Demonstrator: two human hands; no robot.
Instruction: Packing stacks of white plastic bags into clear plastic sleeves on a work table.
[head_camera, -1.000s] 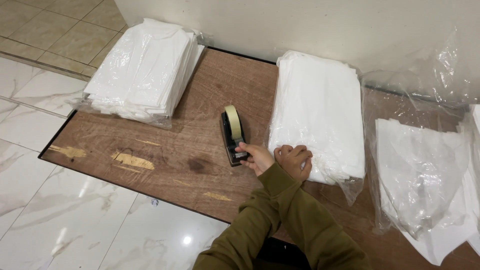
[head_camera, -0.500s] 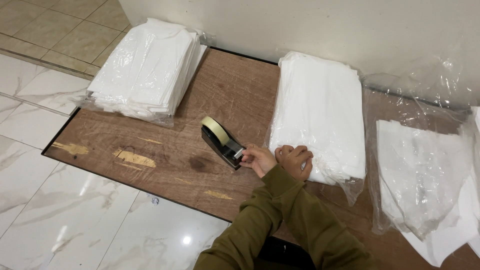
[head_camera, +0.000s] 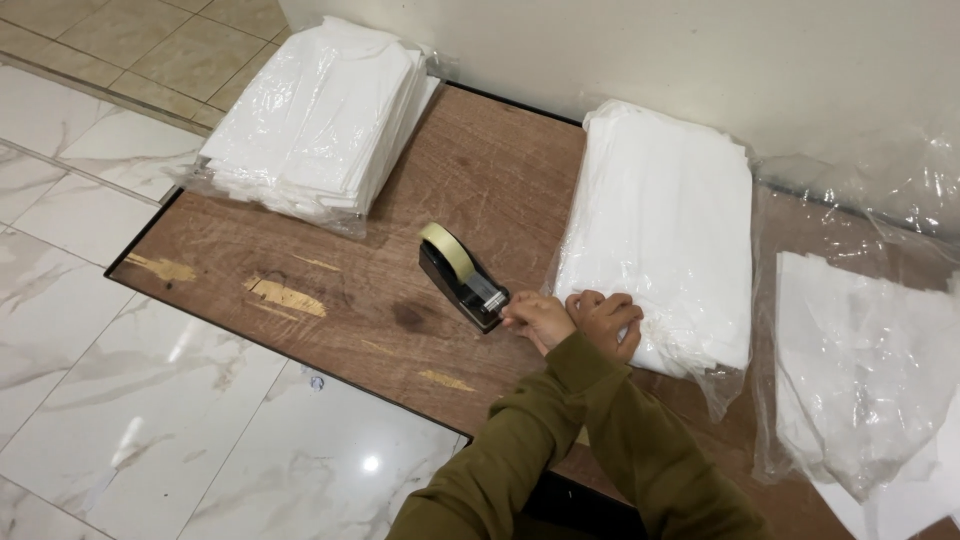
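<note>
A worn brown wooden board (head_camera: 380, 290) is lying on a glossy marble-look tile floor (head_camera: 110, 400) against a pale wall (head_camera: 620, 50), its surface scuffed and chipped to bare yellow patches near the front edge. At the far left of the board, a tall stack of folded white garments (head_camera: 320, 115) in clear plastic is sitting with its corner hanging slightly past the board's edge. Near the middle, a black tape dispenser (head_camera: 462, 280) carrying a roll of pale tape (head_camera: 447, 245) is resting on the wood, angled with its cutter end pointing toward the person. The left hand (head_camera: 538, 318), emerging from an olive-green sleeve (head_camera: 500, 460), is pinching at the dispenser's cutter end with thumb and fingertips, touching it. Just beside it, the right hand (head_camera: 605, 322) is pressing down, fingers curled together, on the near corner of a second stack of bagged white garments (head_camera: 660, 220), which is lying flat against the wall side of the board. The two wrists are crossing close together above the board's front edge. Farther right, loose clear plastic wrapping (head_camera: 890, 190) is billowing against the wall, and a third bundle of white cloth in plastic (head_camera: 865, 370) is sitting well apart from the hands at the right edge.
</note>
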